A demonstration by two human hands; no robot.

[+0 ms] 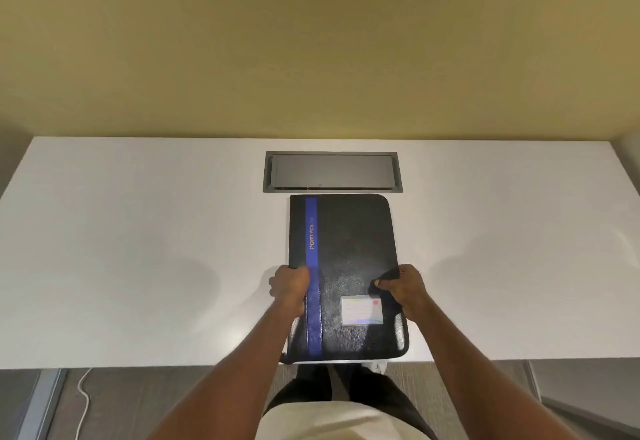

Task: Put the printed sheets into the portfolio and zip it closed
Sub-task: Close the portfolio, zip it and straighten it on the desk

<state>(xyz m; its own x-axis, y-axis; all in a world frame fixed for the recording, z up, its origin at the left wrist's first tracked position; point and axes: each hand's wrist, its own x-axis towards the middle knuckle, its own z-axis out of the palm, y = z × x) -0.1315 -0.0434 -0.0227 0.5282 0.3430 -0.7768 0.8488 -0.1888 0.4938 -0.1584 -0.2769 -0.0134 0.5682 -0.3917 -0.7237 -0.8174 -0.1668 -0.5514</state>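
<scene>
A black portfolio [349, 245] with a blue stripe reading "PORTFOLIO" and a small label card lies closed and flat on the white desk [138, 249], its near edge at the desk's front edge. My left hand [290, 285] grips its left spine edge about halfway along. My right hand [401, 287] grips its right edge, thumb pressed on the cover. No printed sheets are visible anywhere in view.
A grey recessed cable hatch [332, 171] sits in the desk just beyond the portfolio's far edge. A yellow-tan wall rises behind the desk. A white cable [83, 394] trails on the floor below at the left. My legs stand under the desk's front edge.
</scene>
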